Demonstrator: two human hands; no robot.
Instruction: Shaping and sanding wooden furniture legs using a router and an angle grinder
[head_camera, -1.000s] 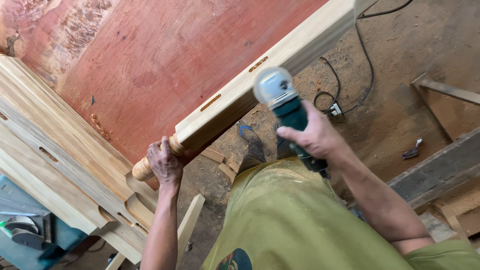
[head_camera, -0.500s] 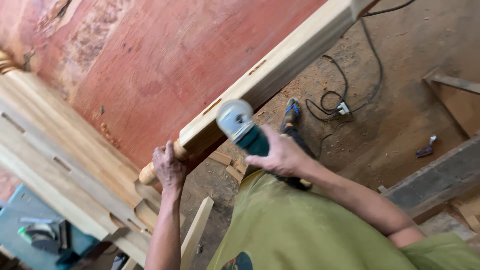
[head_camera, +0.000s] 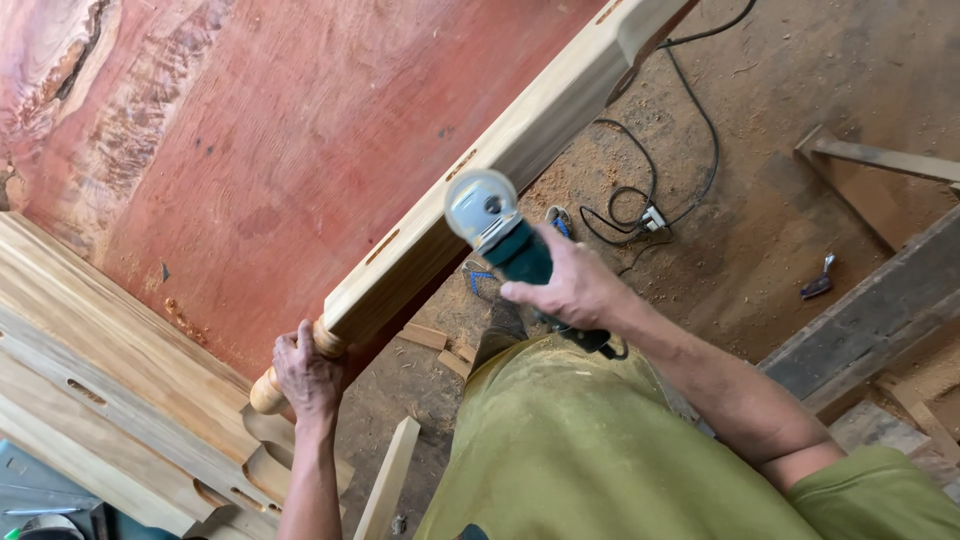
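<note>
A long pale wooden post (head_camera: 500, 170) with mortise slots and a turned round end runs from the upper right down to the lower left. My left hand (head_camera: 305, 375) grips that turned end. My right hand (head_camera: 565, 290) holds a green angle grinder (head_camera: 500, 230); its disc head lies against the post's side face near the middle. The grinder's black cord trails off behind my hand. My green shirt fills the lower middle of the view.
A large reddish wood slab (head_camera: 250, 130) stands behind the post. Several similar pale slotted posts (head_camera: 110, 370) are stacked at lower left. A black cable with a plug block (head_camera: 650, 215) lies on the sawdust floor, and dark timber beams (head_camera: 870, 310) lie at right.
The grinder has slid down the post toward my left hand, then a little back up. The view has shifted; my left hand keeps its grip on the post's end.
</note>
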